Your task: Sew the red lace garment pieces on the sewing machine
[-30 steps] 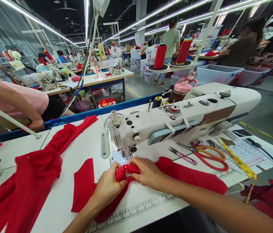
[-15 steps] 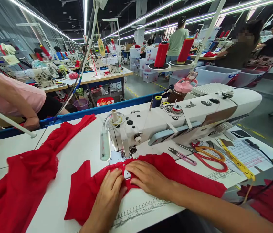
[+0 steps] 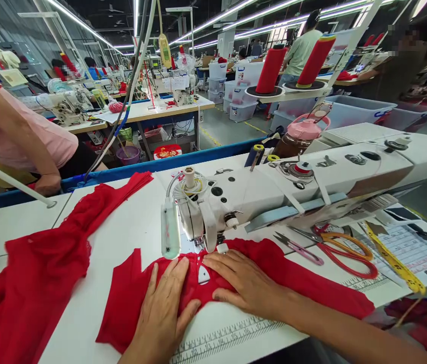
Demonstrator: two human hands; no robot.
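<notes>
White tabletop (image 3: 130, 222) spans lower frame, head view. Red cloth (image 3: 118, 298) lies lower ctr under L hand (image 3: 163, 306) & R hand (image 3: 245, 283), both flat, fingers spread, nothing pinched. Prob. best: smooth evenly, fingertips clear of machine head. Nearby: 1 sewing machine (image 3: 251, 202), 2 lg red thread cones (image 3: 271, 71) upper R, 1 pr scissors (image 3: 321, 241), 1 snips (image 3: 300, 248).

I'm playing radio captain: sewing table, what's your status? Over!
Left hand, right hand: palms down on red fabric. Fabric spread out at the sewing machine. Thread snips, scissors off right, seemingly out of the way.
</notes>
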